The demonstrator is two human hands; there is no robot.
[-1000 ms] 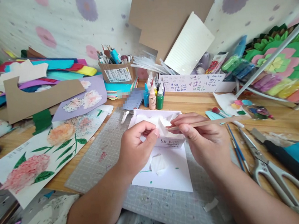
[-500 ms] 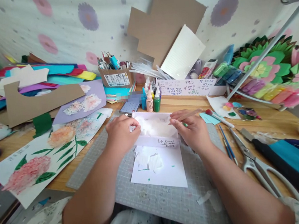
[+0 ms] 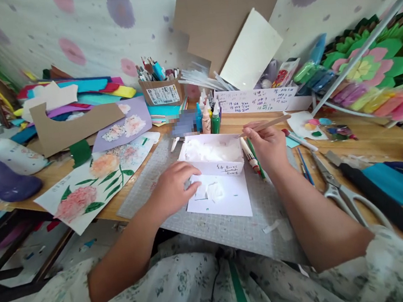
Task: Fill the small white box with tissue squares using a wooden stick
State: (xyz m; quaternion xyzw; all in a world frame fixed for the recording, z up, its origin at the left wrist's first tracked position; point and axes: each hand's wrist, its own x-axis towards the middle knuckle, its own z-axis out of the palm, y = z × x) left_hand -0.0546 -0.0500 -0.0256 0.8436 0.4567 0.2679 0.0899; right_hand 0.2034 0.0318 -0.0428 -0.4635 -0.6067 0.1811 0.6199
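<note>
Head view: I sit at a wooden desk [image 3: 280, 114] with a grey cutting mat [image 3: 144, 189] on it, both my hands over the mat.
Left hand [image 3: 175, 189]: thumb and index finger a little apart, nothing seen between them; it is beside the left edge of the white sheet [image 3: 238, 202], near the front left corner of the white box [image 3: 206, 167].
Right hand [image 3: 271, 147]: pinching the thin flat stick [image 3: 274, 121] between thumb and fingers.
Stick: one end points to the box's right rim near its far corner; I cannot tell if it touches. The other end slants up past my knuckles.
White box: near the mat's far edge, open at the top, loose white material inside, writing on its near wall.
White sheet: from the box's near wall towards the mat's near edge, a crumpled white piece [image 3: 215, 191] lying on it.
Green pencil [image 3: 256, 160]: on the mat, right of the box.
Light touch: I judge the stick is best held loosely and low, tip clear of the rim, so the box is not nudged; the soft pieces look easy to tear or scatter, so small pinches suit them.
</note>
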